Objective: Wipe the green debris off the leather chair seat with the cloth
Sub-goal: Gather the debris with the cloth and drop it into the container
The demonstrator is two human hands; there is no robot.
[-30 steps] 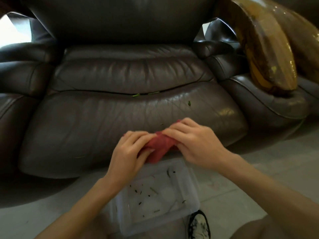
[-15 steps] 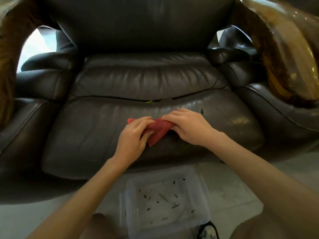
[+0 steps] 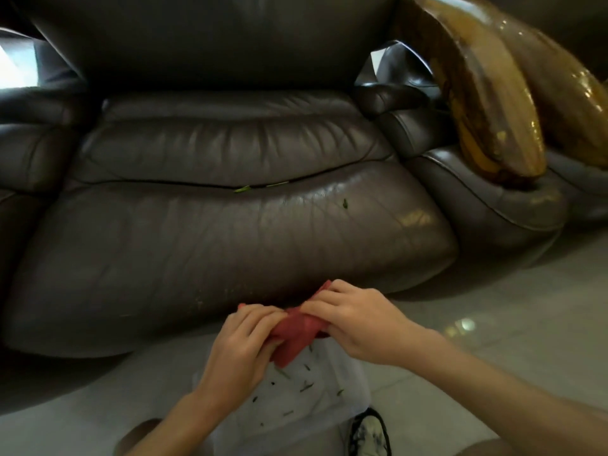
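Observation:
A dark brown leather chair seat (image 3: 184, 245) fills the middle of the head view. Green debris lies in the seam at the back of the seat (image 3: 241, 189), and one small green bit (image 3: 345, 203) sits further right. I hold a red cloth (image 3: 297, 334) bunched between both hands, off the seat's front edge and over a clear plastic box. My left hand (image 3: 238, 353) grips its left end and my right hand (image 3: 358, 319) grips its right end. Part of the cloth is hidden under my fingers.
The clear plastic box (image 3: 357, 383) stands on the pale floor below my hands, with several green bits on its bottom. A shoe (image 3: 370, 434) is beside it. The chair's right armrest (image 3: 487, 205) carries a glossy brown curved wooden object (image 3: 493, 103).
Both hands pulled the red cloth back from the seat's front part, down past its edge, to above the box. The view also tilted down and back.

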